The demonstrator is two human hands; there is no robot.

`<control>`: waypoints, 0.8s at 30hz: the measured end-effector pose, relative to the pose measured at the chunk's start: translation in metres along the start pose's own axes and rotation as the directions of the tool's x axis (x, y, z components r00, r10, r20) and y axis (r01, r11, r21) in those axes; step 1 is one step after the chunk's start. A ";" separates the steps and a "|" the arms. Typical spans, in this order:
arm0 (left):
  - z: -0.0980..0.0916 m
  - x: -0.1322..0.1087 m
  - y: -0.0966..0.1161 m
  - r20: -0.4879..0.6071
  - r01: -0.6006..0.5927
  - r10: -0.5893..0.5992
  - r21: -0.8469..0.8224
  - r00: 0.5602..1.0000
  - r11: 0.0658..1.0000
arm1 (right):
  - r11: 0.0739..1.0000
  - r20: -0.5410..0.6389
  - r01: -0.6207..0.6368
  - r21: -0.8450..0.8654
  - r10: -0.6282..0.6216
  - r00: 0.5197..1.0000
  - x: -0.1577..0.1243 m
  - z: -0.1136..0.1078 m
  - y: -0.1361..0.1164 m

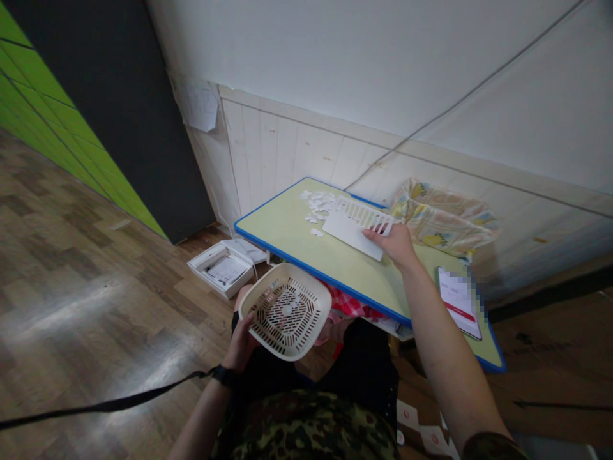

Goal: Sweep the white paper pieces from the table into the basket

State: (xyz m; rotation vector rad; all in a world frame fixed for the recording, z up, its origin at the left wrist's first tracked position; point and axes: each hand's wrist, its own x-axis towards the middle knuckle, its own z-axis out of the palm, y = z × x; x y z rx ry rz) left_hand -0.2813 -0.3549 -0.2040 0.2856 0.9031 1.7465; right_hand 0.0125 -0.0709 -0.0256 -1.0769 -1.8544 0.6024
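My left hand (243, 342) grips the near left rim of a cream plastic basket (320, 300), which is slotted and tilted over my lap in front of the table. A few small pale pieces (290, 306) lie on its bottom. Over the table, my right hand (393, 243) is closed on the right end of a flat white plate with a row of slots (352, 233). Beyond the plate's left end, a pile of small white pieces (322, 202) is spread on the tabletop, with one or two lying apart nearer me.
The pale green table (278, 225) has a blue edge and stands against the wall. A phone or tablet (457, 300) lies at its right. Behind sits a patterned cloth-lined basket (443, 220). An open white box (221, 268) is on the floor at left; cardboard (550, 345) stands right.
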 end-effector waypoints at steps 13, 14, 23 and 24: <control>0.004 -0.007 0.017 -0.151 0.122 -0.112 0.056 0.982 0.991 | 1.000 0.063 -0.005 -0.004 0.005 0.998 -0.004 0.015 -0.006; 0.005 -0.008 0.020 -0.154 0.116 -0.104 0.067 0.982 0.991 | 1.000 0.062 -0.006 0.007 0.005 0.998 -0.004 0.016 -0.006; 0.015 -0.014 0.043 -0.186 0.125 -0.093 0.172 0.978 0.977 | 0.998 0.129 0.004 0.062 -0.012 0.992 -0.003 0.013 -0.009; 0.016 -0.015 0.044 -0.184 0.120 -0.088 0.173 0.979 0.978 | 0.998 0.125 0.002 0.062 -0.010 0.992 -0.003 0.013 -0.010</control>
